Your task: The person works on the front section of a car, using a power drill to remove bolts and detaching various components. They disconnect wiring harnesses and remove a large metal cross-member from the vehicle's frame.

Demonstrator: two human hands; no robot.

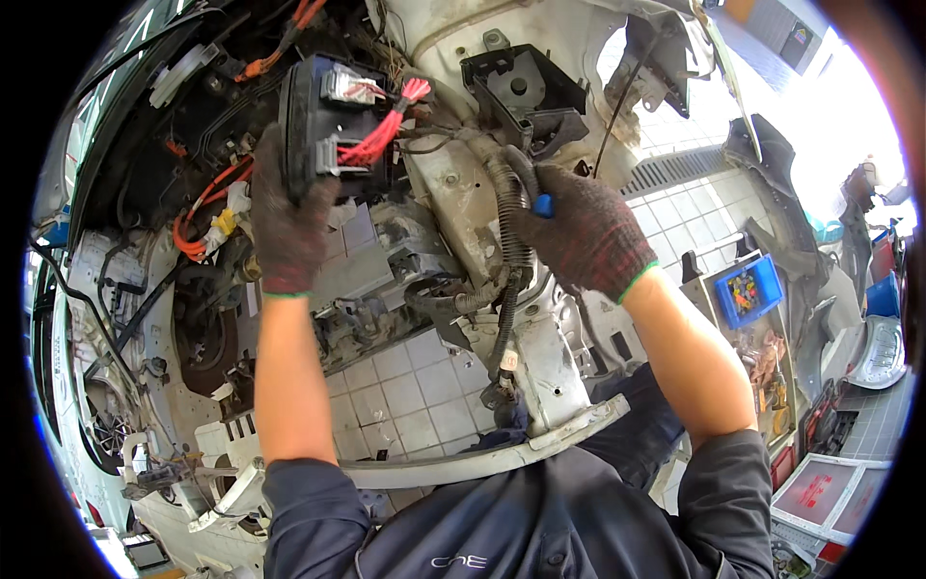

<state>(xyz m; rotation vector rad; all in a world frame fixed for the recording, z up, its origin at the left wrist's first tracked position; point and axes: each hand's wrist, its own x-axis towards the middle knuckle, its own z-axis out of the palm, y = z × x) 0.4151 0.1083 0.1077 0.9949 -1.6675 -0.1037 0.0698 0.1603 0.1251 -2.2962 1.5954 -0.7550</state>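
My left hand (294,217), in a dark knit glove, grips the side of a black fuse box (301,121) and holds it tilted up. Grey-white connectors (349,87) and a bundle of red wires (371,143) sit on its face. My right hand (588,227), gloved too, is closed beside a corrugated wiring harness (508,207). A small blue end (543,206) of some object shows at its fingers; the rest is hidden in the palm. Whether this hand also touches the harness, I cannot tell.
Around my hands lies a stripped car front, with a black bracket (521,92) at the top and orange cables (193,217) at left. A pale crossbar (502,455) runs in front of my body. On the right, a blue tray (748,291) of small parts sits on a cart.
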